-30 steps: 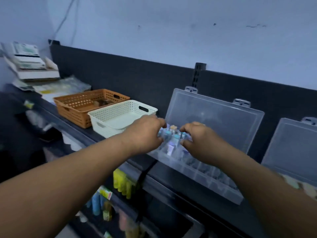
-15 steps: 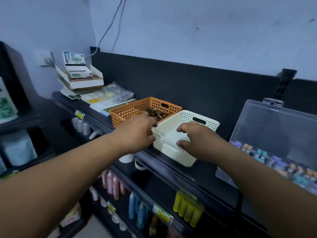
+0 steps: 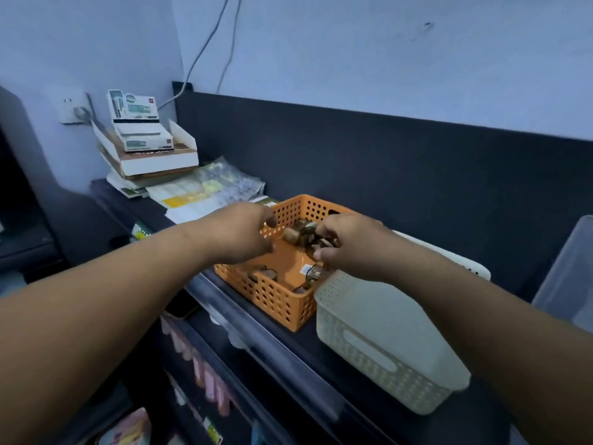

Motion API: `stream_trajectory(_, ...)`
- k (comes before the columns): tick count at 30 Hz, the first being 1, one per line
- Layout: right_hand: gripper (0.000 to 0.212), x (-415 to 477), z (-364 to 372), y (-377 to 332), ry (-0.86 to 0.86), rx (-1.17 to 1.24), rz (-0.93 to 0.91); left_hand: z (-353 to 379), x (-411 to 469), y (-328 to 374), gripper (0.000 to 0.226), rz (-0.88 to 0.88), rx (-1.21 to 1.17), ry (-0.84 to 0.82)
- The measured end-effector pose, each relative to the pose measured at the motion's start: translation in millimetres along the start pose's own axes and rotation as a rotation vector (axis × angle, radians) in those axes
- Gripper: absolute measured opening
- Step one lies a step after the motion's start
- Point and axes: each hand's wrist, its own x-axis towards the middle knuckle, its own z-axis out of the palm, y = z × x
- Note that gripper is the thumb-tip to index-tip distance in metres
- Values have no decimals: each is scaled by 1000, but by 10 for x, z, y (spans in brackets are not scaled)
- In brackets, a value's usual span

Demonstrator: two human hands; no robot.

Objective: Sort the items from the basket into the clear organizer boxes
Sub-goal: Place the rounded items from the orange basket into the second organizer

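Right hand [image 3: 349,247]: reaches into the orange basket [image 3: 279,300] from the right, fingers and thumb curled together on a cluster of small brown items [image 3: 298,234] at the basket's far end. The exact item gripped is blurred.

Left hand [image 3: 239,234]: held over the basket's left rim, fingers curled toward the same cluster. Whether it holds anything cannot be told.

Items: further brown pieces lie on the basket floor toward its near corner [image 3: 313,274], partly hidden by the right wrist.

Orange basket: perforated walls, standing on a black shelf [image 3: 324,345], its right side touching a white basket [image 3: 385,354] of the same type.

Organizer [image 3: 569,274]: only a clear plastic edge is visible at the right border, well apart from the orange basket, beyond the white one.

Surroundings: behind the left hand lie flat plastic packets [image 3: 205,187]; farther left, a stack of cardboard boxes [image 3: 144,139] stands below a wall socket [image 3: 72,107]. A cable [image 3: 205,43] runs down the wall. Pink bottles [image 3: 205,380] hang in a row below the shelf edge.
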Motion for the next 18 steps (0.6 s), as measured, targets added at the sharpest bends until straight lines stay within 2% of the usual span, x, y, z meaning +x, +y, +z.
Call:
stream_trajectory(2, 25, 149, 88, -33, -56, -21, -13, 56, 187, -65, 48, -6, 3, -134)
stream_trajectory(8, 55, 464, 298, -127, -274, -40, 64, 271, 633, -243, 66, 89, 14, -529)
stream_trajectory(12, 50, 621, 394, -221, -419, -139, 114, 413, 820, -332, 57, 194, 18, -764)
stream_trajectory(15, 42, 686, 449, -314, -508, -167, 173, 455, 919, -343, 43, 297, 23, -803)
stream_trajectory(18, 33, 743, 551, -376, -493, -258, 227, 489, 980, -363, 20, 376, -24, -762)
